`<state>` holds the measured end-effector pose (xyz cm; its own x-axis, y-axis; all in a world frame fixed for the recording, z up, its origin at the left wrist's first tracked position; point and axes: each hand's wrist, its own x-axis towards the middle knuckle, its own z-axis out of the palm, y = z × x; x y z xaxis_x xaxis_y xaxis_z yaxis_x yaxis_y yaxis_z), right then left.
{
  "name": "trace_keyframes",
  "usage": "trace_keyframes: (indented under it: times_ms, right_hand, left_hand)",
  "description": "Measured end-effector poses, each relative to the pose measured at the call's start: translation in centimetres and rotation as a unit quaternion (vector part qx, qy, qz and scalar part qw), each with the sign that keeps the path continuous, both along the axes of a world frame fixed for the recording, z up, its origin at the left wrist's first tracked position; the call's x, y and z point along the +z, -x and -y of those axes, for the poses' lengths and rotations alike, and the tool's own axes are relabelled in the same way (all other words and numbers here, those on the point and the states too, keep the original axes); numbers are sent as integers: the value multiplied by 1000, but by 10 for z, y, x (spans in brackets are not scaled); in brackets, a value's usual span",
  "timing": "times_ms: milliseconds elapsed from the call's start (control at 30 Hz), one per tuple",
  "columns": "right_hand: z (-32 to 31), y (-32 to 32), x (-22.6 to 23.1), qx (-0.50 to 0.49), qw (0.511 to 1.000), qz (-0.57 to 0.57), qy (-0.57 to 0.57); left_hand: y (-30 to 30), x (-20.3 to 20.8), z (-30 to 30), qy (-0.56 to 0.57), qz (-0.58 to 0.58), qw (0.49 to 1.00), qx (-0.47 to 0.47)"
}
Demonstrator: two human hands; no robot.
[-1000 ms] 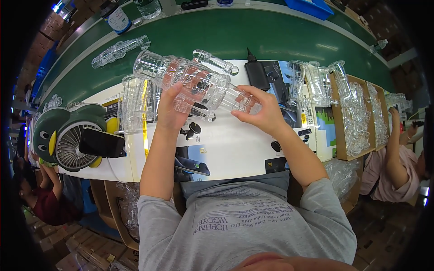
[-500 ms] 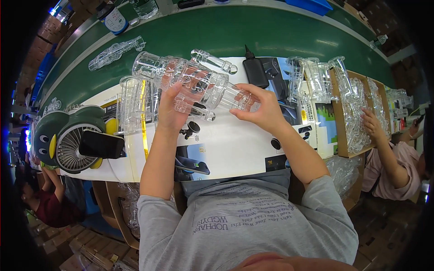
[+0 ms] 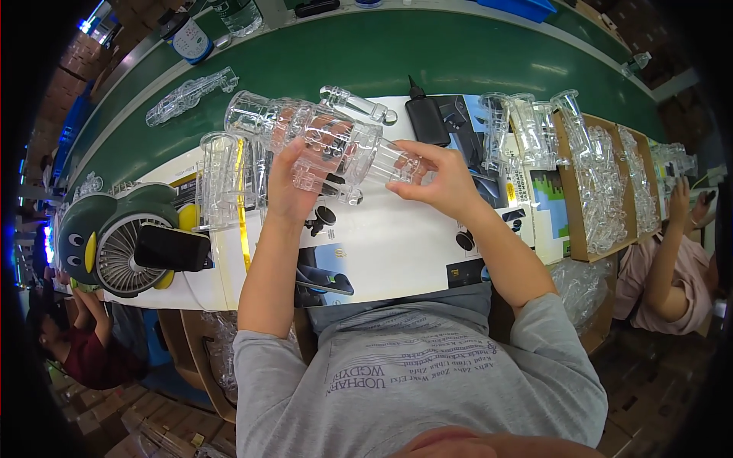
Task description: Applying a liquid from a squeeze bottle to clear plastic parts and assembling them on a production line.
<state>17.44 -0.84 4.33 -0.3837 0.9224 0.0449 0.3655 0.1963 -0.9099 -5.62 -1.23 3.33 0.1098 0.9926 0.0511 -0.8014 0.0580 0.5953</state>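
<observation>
A clear plastic tubular assembly (image 3: 332, 145) with a flared far-left end lies tilted across both my hands above the white sheet. My left hand (image 3: 289, 183) wraps round its wider middle from below, and some of the fingers show through the clear wall. My right hand (image 3: 443, 182) grips the narrower clear tube (image 3: 391, 162) at the right end, thumb and fingers closed on it. Whether that tube is a separate piece or fixed to the body, I cannot tell. Just behind the assembly lies a smaller clear tube piece (image 3: 359, 105).
A black dropper bottle (image 3: 427, 118) stands behind my right hand. Clear tubes (image 3: 221, 179) stand left, beside a penguin-shaped fan (image 3: 114, 237) with a black phone (image 3: 172, 246). At right, a cardboard box (image 3: 578, 206) holds clear parts; a co-worker (image 3: 664, 275) sits beyond it.
My hands keep nearly the same hold on the clear assembly, and the view shifts slightly. The co-worker's hand at right has moved out of the box, away to the right.
</observation>
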Motion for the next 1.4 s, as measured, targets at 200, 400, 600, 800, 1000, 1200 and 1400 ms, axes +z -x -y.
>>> trace_keyframes:
  times_ms: [200,400,600,800,1000,1200,1400]
  right_hand:
    - [2,2,5,36,997,13,-69]
    - [4,3,5,75,989,75,-99]
    - [12,11,-2,188,978,0,89]
    - [31,24,13,180,979,87,48]
    - [43,28,8,187,979,75,10]
    - [42,27,16,207,975,39,76]
    - [41,28,16,194,977,70,53]
  left_hand:
    - [4,10,4,-17,0,1000,16]
    - [8,22,0,-51,-25,997,53]
    - [11,20,-1,-102,-42,987,119]
    - [1,25,3,-135,-54,967,211]
    - [10,19,15,-208,65,966,138]
    - [11,22,15,-198,21,970,141]
    - [7,22,16,-187,26,968,166]
